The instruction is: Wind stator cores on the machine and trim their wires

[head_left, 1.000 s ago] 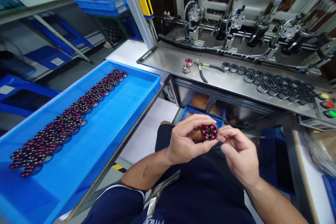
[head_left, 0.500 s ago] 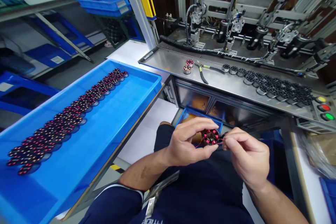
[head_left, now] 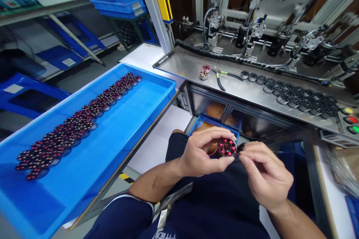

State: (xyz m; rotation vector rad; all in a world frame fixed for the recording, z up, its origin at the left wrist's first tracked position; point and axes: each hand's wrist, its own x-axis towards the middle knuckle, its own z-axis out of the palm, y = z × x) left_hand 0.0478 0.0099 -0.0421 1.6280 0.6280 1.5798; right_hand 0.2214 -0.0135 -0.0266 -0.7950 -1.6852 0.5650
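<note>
Sitting low in mid-frame, the red-wound stator [head_left: 227, 146] is gripped at its rim by the left hand [head_left: 200, 153] while the right hand [head_left: 265, 173] pinches its right edge, a blue tray [head_left: 126, 127] of like stators lying left, white labels on the blue bins [head_left: 117, 3] upper left unreadable.

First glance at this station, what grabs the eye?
The big blue tray on the left, with its long diagonal band of wound coils. At bottom centre, the left hand holds one red-wound ring while the right hand pinches at its edge. A row of dark parts lines the steel shelf behind.
</note>
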